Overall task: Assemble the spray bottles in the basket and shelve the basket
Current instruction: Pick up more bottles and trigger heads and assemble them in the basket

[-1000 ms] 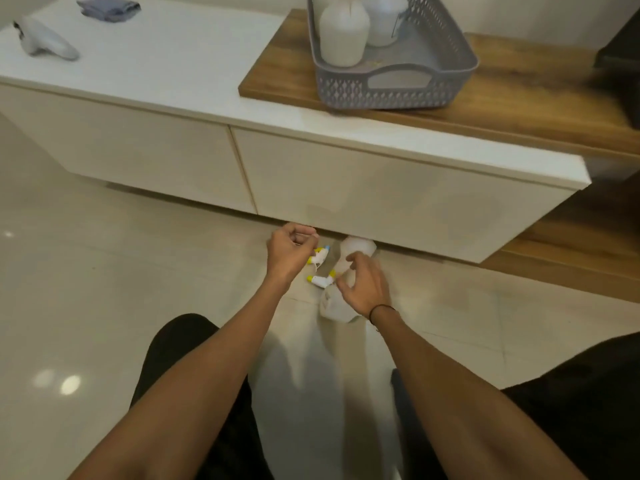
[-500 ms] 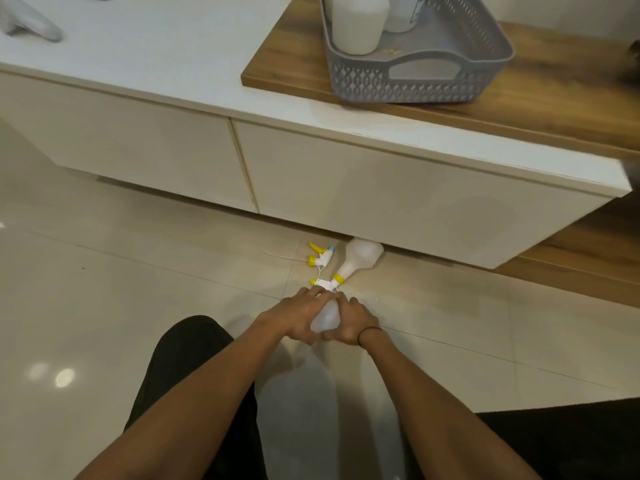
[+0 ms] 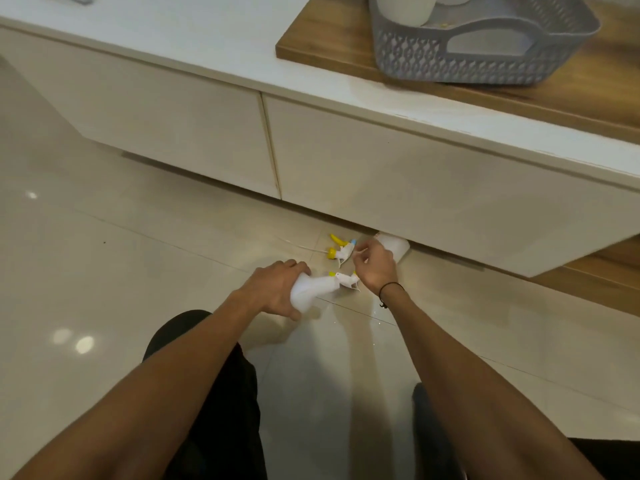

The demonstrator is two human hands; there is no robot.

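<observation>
My left hand [image 3: 273,289] grips a white bottle [image 3: 306,294] low over the floor, its neck pointing right. A white spray head with yellow parts [image 3: 348,280] sits right at that neck; I cannot tell whether they are joined. A loose spray head with a yellow trigger and a thin tube [image 3: 341,249] lies on the tiles beyond. My right hand [image 3: 377,268] hovers beside it with fingers pinched close. Behind that hand, a second white bottle [image 3: 396,245] lies at the cabinet's foot. The grey basket [image 3: 485,64] stands on the wooden top.
A white bottle [image 3: 405,8] stands inside the basket. The low white cabinet [image 3: 381,174] overhangs the floor just behind the parts, with its wooden top [image 3: 332,53] to the right. My knees frame the tiled floor [image 3: 104,271] near me.
Both hands were together on the near bottle. Now the left hand alone holds it, shifted left, and the right hand has gone up and right toward the loose spray head.
</observation>
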